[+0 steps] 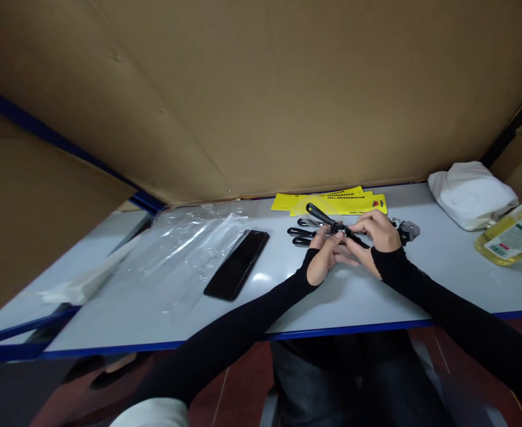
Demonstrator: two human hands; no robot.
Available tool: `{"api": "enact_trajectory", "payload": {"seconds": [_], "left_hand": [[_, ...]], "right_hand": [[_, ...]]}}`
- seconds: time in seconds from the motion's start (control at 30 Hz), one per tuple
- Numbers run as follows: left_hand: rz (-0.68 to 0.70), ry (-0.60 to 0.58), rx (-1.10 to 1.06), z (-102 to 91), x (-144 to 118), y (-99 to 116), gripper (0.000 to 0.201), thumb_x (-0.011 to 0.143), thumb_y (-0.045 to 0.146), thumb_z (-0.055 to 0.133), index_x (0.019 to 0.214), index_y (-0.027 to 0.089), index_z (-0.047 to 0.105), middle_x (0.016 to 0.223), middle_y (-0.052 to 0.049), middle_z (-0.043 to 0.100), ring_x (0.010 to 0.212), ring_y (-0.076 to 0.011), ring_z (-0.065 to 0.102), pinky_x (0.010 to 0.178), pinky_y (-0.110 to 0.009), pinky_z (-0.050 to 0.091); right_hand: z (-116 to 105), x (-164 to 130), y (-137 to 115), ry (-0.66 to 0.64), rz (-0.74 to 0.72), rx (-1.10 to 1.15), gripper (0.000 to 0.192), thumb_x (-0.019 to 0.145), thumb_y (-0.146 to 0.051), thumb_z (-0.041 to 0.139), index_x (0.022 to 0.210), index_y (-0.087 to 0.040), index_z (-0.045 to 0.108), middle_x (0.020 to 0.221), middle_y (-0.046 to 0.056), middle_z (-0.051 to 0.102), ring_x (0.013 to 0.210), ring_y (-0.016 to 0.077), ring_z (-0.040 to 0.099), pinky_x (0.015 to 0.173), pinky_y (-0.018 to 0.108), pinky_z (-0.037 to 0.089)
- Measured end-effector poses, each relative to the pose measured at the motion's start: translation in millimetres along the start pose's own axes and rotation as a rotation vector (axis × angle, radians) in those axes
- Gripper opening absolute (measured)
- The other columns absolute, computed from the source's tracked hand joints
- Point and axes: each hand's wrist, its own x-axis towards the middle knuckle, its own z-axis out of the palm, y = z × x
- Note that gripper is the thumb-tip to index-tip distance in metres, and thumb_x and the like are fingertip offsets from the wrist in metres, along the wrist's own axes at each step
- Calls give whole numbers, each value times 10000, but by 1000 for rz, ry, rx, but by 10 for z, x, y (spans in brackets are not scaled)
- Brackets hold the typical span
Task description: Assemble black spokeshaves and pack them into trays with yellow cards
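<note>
A black-handled hand tool is held between my two hands just above the table; its exact kind is hard to make out. My left hand is closed on the tool's middle from the near side, thumb and fingers around a small shiny part. From the right, my right hand grips the tool's other end, fingers bent over it. Several similar tools with black handles lie behind and beside the hands, partly covered by them. To the right of my right hand, a dark and metallic tool end sticks out.
Yellow printed cards lie by the cardboard wall. Left are a black phone and clear plastic bags. A white cloth bundle and a bottle of yellow liquid stand right. The table's blue edge is nearest me.
</note>
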Motion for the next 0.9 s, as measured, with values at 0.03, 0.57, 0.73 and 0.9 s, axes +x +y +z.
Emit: {"api": "enact_trajectory", "payload": {"seconds": [0.03,0.57,0.73,0.9], "left_hand": [[3,6,6,9,-6,-2,683,787,484,881,1287,191,519,966,-63,754,832,-303,800,699,-450,679],[-212,-47,2,-76,-22,173,571,850,474,784,1279,125,646,966,-146,813,487,-276,727,375,-318,518],[-239,-188,26,-79,-71,151,609,884,471,762,1347,101,625,966,-149,813,452,-257,708,328,-277,441],[-297,-281,58,-138,-60,111,614,952,500,700,1415,110,594,946,-136,807,414,-208,676,323,-242,380]], "right_hand": [[3,-1,-8,20,-60,-8,94,919,-199,690,832,-225,710,962,85,685,902,243,647,802,388,545],[-175,441,673,-124,342,-212,291,865,-484,771,945,-212,708,973,117,735,949,302,640,914,474,508],[31,648,1104,-278,623,-358,643,675,-494,922,1146,-132,673,1216,229,703,1300,453,557,1140,575,397],[152,718,1447,-202,816,-45,691,524,-274,1013,1116,-140,683,1149,187,770,1135,367,715,1083,502,538]]}}
